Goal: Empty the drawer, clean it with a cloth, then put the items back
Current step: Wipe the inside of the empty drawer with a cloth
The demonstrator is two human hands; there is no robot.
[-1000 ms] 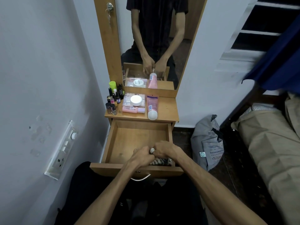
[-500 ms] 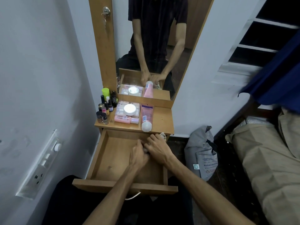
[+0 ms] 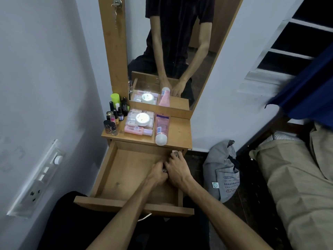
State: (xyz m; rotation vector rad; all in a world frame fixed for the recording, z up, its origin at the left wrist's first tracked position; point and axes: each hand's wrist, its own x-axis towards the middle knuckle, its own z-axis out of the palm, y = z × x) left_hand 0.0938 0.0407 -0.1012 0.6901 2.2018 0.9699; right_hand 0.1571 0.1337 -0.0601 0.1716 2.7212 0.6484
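On the far left of the counter (image 3: 178, 130) stand the small bottles (image 3: 115, 116), bunched against the mirror post. Beside them lie the flat packets (image 3: 139, 121) with a round white jar (image 3: 142, 119) on top, then a pink tube (image 3: 161, 128) lying lengthwise, its white cap at the front edge. These are probably the drawer's contents, parked above it so they stay close for the return.

Below, the drawer (image 3: 126, 170) is pulled well out and its floor is bare, so the emptying looks done and the wiping is under way.

The left hand (image 3: 156, 175) presses down on the right part of the floor, fingers curled; whether they grip anything cannot be told. The right hand (image 3: 177, 171) touches it, its fingers (image 3: 175, 156) curled towards the back right corner and closed on the cloth (image 3: 175, 153). Only a pale scrap of that cloth shows, just beyond the right fingertips, by the drawer's right wall under the counter's front edge; the rest is hidden under the hands. Both hands bear down together, likely to add pressure in the corner.
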